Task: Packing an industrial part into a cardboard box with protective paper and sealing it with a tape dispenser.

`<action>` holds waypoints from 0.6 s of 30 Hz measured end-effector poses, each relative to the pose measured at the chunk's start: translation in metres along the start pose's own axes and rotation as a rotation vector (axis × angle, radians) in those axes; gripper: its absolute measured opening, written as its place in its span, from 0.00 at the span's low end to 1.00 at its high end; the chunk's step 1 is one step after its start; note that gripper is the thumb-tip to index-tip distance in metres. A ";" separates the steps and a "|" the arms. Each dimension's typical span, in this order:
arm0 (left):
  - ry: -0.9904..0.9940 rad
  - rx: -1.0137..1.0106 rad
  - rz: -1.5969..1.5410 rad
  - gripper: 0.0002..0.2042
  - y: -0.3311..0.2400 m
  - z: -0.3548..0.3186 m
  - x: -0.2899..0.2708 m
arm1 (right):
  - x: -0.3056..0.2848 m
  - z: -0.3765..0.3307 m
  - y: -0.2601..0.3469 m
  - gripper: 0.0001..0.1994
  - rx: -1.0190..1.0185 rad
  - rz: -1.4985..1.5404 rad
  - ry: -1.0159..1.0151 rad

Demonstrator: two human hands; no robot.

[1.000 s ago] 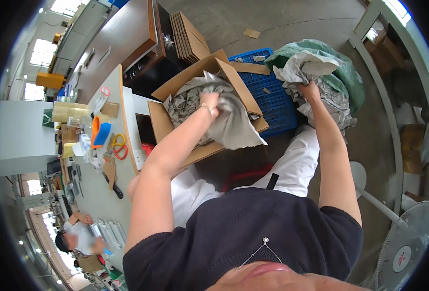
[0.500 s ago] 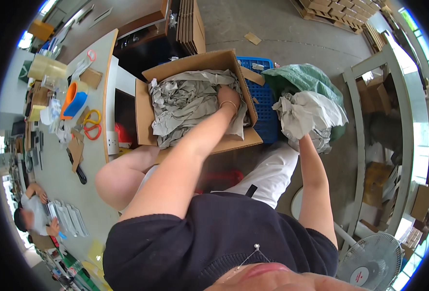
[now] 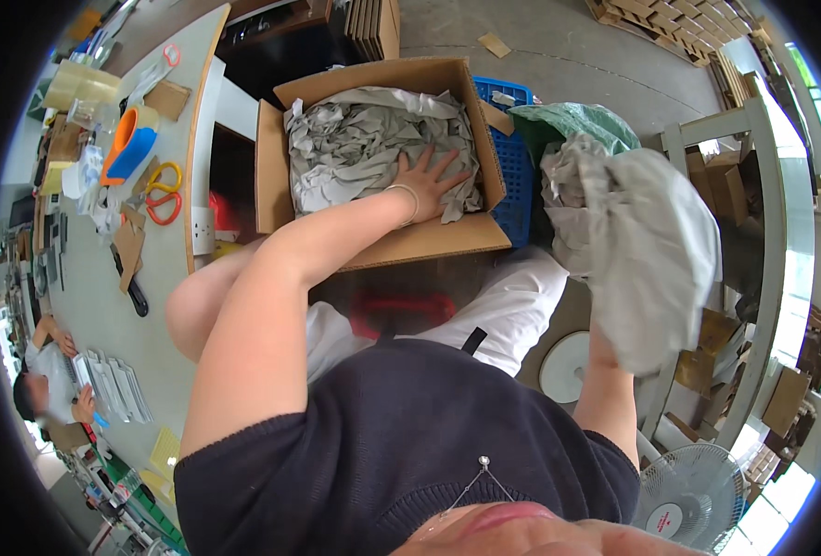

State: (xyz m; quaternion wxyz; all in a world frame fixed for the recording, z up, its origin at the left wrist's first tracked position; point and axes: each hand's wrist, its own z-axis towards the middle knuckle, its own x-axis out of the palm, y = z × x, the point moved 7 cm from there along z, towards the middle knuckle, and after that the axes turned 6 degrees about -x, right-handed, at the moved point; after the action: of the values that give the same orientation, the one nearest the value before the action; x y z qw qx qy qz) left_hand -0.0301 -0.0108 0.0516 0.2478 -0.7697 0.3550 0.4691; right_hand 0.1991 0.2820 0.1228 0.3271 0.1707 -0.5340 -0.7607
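My left hand (image 3: 429,182) lies with fingers spread on crumpled grey packing paper (image 3: 345,139) that fills an open cardboard box (image 3: 410,245). At the right, a large loose sheet of grey packing paper (image 3: 661,241) is held up, blurred by motion. It covers my right hand; only the right forearm (image 3: 609,389) shows below it. More crumpled paper (image 3: 568,218) hangs beside the sheet, next to a green woven bag (image 3: 582,122).
A blue plastic crate (image 3: 514,208) stands beside the box. On the left table (image 3: 104,287) are scissors (image 3: 163,195) and a tape dispenser (image 3: 132,153); a co-worker (image 3: 53,380) sits farther along. A white frame rack (image 3: 767,232) and a fan (image 3: 693,496) are at the right.
My left hand has spread flat over the paper in the box. The right hand has drawn a sheet of packing paper away from the green bag, rightward and toward me.
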 end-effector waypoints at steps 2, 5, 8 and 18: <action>-0.008 0.006 -0.038 0.33 -0.005 0.006 0.003 | 0.068 0.088 -0.043 0.11 0.050 0.127 -0.062; -0.044 0.006 -0.043 0.34 0.007 0.003 0.010 | 0.162 0.094 0.036 0.16 0.278 0.260 0.154; -0.126 0.166 -0.323 0.32 0.017 -0.009 -0.009 | 0.236 0.082 0.046 0.15 0.400 0.004 0.432; -0.198 -0.057 -1.876 0.34 0.123 -0.065 -0.088 | 0.364 0.001 -0.024 0.42 0.257 -0.576 0.942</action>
State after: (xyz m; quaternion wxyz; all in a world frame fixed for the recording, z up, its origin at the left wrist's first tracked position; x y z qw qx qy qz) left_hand -0.1174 -0.1062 0.1535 0.5342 -0.7038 -0.4437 0.1500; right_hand -0.0734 0.0404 0.1335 0.2857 0.6689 -0.3504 -0.5901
